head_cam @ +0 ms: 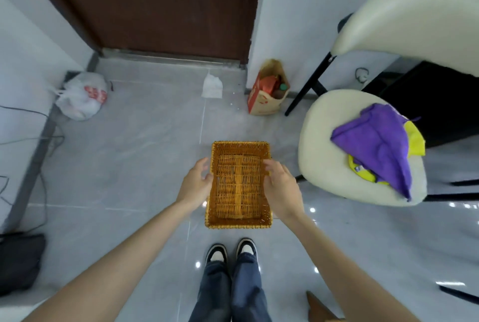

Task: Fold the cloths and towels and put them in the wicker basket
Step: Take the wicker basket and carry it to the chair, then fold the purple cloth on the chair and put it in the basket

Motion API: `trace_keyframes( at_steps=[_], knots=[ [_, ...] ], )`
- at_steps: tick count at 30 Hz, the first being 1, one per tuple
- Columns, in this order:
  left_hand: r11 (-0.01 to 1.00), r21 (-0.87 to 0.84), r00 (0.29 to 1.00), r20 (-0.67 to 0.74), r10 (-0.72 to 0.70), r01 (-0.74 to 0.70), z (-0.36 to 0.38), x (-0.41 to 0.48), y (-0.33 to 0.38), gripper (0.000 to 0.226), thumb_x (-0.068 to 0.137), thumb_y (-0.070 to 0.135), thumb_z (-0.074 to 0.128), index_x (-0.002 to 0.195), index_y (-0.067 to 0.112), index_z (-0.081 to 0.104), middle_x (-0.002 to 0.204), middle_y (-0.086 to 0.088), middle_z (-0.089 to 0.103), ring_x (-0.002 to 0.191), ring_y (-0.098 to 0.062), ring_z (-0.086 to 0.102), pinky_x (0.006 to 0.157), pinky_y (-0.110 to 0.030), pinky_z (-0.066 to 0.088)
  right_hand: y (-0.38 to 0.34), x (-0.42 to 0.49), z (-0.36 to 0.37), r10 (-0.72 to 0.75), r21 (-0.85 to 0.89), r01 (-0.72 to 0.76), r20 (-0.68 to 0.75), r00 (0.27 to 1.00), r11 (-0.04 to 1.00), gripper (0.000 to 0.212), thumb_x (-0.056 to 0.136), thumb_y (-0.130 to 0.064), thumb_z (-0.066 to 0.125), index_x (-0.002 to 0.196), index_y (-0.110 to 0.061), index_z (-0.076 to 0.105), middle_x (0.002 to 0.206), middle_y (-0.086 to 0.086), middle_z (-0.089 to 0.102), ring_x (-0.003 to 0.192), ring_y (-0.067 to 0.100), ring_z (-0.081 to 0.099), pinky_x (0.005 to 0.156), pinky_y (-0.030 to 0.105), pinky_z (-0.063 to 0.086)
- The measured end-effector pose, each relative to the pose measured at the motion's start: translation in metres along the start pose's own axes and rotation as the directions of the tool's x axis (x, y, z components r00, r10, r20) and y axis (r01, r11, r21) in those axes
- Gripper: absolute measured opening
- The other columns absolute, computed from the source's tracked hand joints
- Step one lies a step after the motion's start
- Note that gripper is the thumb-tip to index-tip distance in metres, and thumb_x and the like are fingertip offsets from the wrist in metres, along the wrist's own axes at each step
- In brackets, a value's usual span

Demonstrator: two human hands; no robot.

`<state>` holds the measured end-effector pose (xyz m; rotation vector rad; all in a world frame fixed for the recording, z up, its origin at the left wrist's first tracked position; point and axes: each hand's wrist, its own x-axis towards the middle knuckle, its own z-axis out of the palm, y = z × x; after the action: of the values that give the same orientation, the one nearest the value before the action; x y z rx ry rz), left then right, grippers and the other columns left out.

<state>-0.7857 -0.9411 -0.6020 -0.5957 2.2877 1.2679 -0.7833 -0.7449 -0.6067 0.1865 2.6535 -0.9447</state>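
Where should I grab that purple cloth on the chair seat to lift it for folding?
Pinch the purple cloth at the pointed corner that tapers toward the near edge of the chair seat, coming in from the near side. That tip seems to lie flat on bare seat, past the yellow cloth underneath, so it should lift alone.

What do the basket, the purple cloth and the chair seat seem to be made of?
Basket: woven wicker or rattan, honey-coloured and matt; separate strands and gaps show. Purple cloth: soft textile, perhaps microfibre; it lies rumpled in dull, soft folds. Chair seat: padded, with a smooth cream cover, possibly faux leather; rounded edges, faint sheen.
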Motion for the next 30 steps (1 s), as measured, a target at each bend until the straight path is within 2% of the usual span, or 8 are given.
trace_keyframes(
  at_steps=[4, 7, 9, 11, 14, 18, 26, 30],
  knots=[
    [0.997, -0.025, 0.997, 0.02, 0.068, -0.068, -0.015, -0.047, 0.044, 0.045, 0.099, 0.013, 0.042, 0.144, 0.015, 0.034, 0.143, -0.009, 0.044, 0.125, -0.02, 0.048, 0.096, -0.024, 0.037, -0.023, -0.039, -0.049, -0.023, 0.015, 0.024, -0.049, 0.999, 1.0, 0.041, 0.096, -0.014, 0.041, 0.134, -0.025, 0.046, 0.13, -0.004, 0.053, 0.111, 0.02, 0.057, 0.089, 0.037, 0.049],
    [0.993, -0.035, 0.992, 0.045, 0.118, -0.116, -0.016, -0.071, 0.066, 0.044, 0.1, 0.016, 0.041, 0.144, 0.019, 0.035, 0.144, -0.005, 0.044, 0.105, -0.005, 0.049, 0.067, -0.002, 0.039, -0.026, -0.06, -0.08, -0.01, 0.049, 0.015, -0.098, 0.995, 0.999, 0.041, 0.094, -0.01, 0.042, 0.132, -0.023, 0.048, 0.128, -0.002, 0.055, 0.106, 0.022, 0.059, 0.087, 0.037, 0.049],
    [0.989, -0.03, 0.988, 0.059, 0.146, -0.144, -0.013, -0.084, 0.079, 0.043, 0.1, 0.017, 0.042, 0.143, 0.02, 0.037, 0.144, -0.004, 0.044, 0.091, 0.001, 0.05, 0.057, -0.001, 0.04, -0.022, -0.07, -0.099, 0.023, 0.098, -0.01, -0.131, 0.991, 0.995, 0.041, 0.093, -0.008, 0.042, 0.131, -0.022, 0.05, 0.128, 0.0, 0.055, 0.101, 0.024, 0.06, 0.087, 0.04, 0.049],
    [0.985, -0.044, 0.984, 0.069, 0.167, -0.164, -0.008, -0.094, 0.094, 0.043, 0.1, 0.016, 0.042, 0.142, 0.021, 0.037, 0.144, -0.005, 0.043, 0.09, 0.001, 0.053, 0.065, -0.004, 0.041, -0.013, -0.078, -0.115, 0.065, 0.147, -0.04, -0.171, 0.983, 0.988, 0.04, 0.092, -0.006, 0.045, 0.129, -0.021, 0.052, 0.126, 0.0, 0.057, 0.099, 0.023, 0.06, 0.086, 0.037, 0.049],
    [0.984, -0.05, 0.981, 0.087, 0.174, -0.171, 0.005, -0.106, 0.12, 0.043, 0.1, 0.017, 0.042, 0.142, 0.022, 0.038, 0.145, -0.003, 0.042, 0.122, -0.014, 0.049, 0.088, -0.02, 0.038, 0.008, -0.087, -0.14, 0.129, 0.191, -0.087, -0.216, 0.968, 0.978, 0.038, 0.092, -0.007, 0.047, 0.127, -0.021, 0.053, 0.124, -0.003, 0.058, 0.092, 0.016, 0.058, 0.082, 0.033, 0.049],
    [0.978, -0.032, 0.973, 0.099, 0.21, -0.208, 0.036, -0.118, 0.156, 0.043, 0.1, 0.019, 0.042, 0.142, 0.024, 0.037, 0.144, 0.0, 0.043, 0.124, -0.016, 0.048, 0.097, -0.026, 0.039, 0.041, -0.091, -0.181, 0.161, 0.191, -0.115, -0.243, 0.957, 0.975, 0.036, 0.092, -0.007, 0.048, 0.126, -0.019, 0.054, 0.123, -0.002, 0.059, 0.085, 0.016, 0.057, 0.075, 0.028, 0.044],
    [0.97, -0.05, 0.965, 0.107, 0.241, -0.236, 0.12, -0.131, 0.234, 0.044, 0.1, 0.02, 0.042, 0.144, 0.023, 0.035, 0.146, -0.001, 0.042, 0.127, -0.017, 0.046, 0.093, -0.021, 0.036, 0.114, -0.073, -0.274, 0.152, 0.148, -0.12, -0.223, 0.963, 0.982, 0.037, 0.092, -0.008, 0.047, 0.126, -0.02, 0.055, 0.125, 0.001, 0.059, 0.101, 0.021, 0.06, 0.089, 0.037, 0.049],
    [0.966, -0.059, 0.959, 0.12, 0.258, -0.252, 0.156, -0.129, 0.27, 0.044, 0.1, 0.018, 0.041, 0.144, 0.02, 0.034, 0.145, -0.001, 0.042, 0.129, -0.015, 0.042, 0.081, -0.007, 0.036, 0.141, -0.063, -0.315, 0.13, 0.113, -0.109, -0.192, 0.973, 0.988, 0.039, 0.092, -0.009, 0.044, 0.129, -0.02, 0.054, 0.128, 0.0, 0.057, 0.108, 0.019, 0.058, 0.09, 0.039, 0.049]
  ],
)
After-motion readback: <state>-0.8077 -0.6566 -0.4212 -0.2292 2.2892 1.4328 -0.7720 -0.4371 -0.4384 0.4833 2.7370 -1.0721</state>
